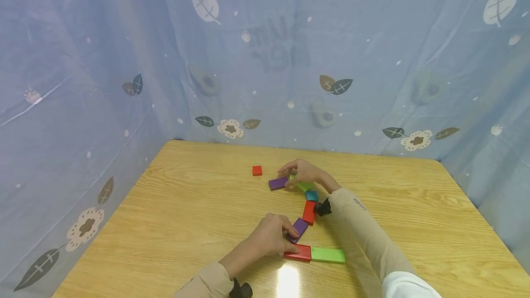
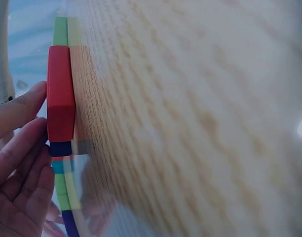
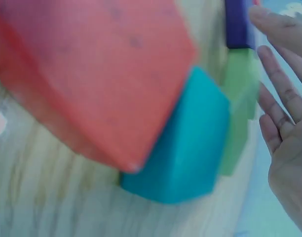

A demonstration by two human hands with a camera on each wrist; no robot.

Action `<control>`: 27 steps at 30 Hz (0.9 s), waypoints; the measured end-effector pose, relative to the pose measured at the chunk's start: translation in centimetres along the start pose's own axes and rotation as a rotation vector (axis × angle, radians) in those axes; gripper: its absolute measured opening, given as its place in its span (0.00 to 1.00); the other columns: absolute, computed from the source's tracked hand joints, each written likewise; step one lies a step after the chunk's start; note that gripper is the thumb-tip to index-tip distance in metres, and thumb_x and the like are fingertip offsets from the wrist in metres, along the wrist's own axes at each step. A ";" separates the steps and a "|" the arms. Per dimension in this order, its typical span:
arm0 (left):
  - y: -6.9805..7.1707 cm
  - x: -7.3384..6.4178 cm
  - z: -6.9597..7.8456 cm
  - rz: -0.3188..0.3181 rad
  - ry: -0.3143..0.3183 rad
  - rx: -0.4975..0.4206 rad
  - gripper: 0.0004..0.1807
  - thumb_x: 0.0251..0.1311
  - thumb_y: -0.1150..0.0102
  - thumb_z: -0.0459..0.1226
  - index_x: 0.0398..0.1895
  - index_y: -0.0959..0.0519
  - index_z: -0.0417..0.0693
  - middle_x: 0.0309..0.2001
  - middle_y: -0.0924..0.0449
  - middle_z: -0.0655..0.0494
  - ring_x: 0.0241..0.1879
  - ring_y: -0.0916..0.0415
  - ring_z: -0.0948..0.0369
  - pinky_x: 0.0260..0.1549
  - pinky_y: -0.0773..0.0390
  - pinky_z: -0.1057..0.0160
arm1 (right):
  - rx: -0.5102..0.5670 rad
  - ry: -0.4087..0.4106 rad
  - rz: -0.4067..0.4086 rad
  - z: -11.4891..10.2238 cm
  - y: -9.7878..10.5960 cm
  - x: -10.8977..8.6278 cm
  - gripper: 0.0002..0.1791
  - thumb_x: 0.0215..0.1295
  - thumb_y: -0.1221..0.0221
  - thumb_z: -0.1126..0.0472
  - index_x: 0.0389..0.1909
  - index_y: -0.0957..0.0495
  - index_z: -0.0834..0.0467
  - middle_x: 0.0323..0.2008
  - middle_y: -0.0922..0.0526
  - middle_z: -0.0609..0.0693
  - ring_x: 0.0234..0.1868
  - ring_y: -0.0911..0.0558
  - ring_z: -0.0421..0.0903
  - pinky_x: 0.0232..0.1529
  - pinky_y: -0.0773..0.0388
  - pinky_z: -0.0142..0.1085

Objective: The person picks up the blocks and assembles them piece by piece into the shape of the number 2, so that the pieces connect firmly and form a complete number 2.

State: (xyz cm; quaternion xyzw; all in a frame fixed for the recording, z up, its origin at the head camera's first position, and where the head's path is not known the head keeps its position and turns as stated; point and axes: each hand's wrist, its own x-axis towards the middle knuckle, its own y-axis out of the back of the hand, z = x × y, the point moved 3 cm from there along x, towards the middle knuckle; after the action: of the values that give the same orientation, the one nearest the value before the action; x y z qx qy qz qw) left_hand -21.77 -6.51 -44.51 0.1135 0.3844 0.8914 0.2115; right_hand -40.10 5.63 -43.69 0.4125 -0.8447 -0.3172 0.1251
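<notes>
A bent row of flat colored blocks lies on the wooden table. My left hand (image 1: 269, 236) is over its near end, thumb at the left part of a red block (image 1: 303, 253) and index finger on a purple block (image 1: 300, 228) just behind it. Those fingers (image 2: 20, 143) look fairly straight in the left wrist view. At the far end, my right hand (image 1: 304, 172) hovers beside another purple block (image 1: 277, 184), fingers loosely spread and fingertips right at its end. Light green blocks (image 1: 306, 186) are partly hidden under this hand. A teal block (image 3: 180, 143) and another red block (image 3: 101, 74) follow.
A light green block (image 1: 328, 255) adjoins the near red block on the right. One small red block (image 1: 257, 170) lies apart at the back. Blue patterned curtains (image 1: 265, 59) enclose the table (image 1: 186, 206) behind and at the sides. My right sleeve (image 1: 364, 229) crosses right of the row.
</notes>
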 end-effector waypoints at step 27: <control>-0.1 -0.2 -0.1 0.019 -0.017 -0.023 0.13 0.38 0.20 0.41 0.29 0.12 0.50 0.32 0.18 0.67 0.37 0.24 0.69 0.41 0.24 0.69 | 0.474 0.128 0.449 -0.1 2.6 -11.9 0.17 0.66 0.42 0.68 0.53 0.26 0.72 0.48 0.18 0.46 0.50 0.19 0.44 0.53 0.24 0.41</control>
State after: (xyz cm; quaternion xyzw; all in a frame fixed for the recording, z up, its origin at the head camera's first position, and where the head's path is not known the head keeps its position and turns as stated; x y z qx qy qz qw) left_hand -21.59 -6.64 -44.62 0.1224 0.3711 0.8967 0.2078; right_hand -34.20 16.01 -41.34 0.2529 -0.9552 -0.0500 0.1451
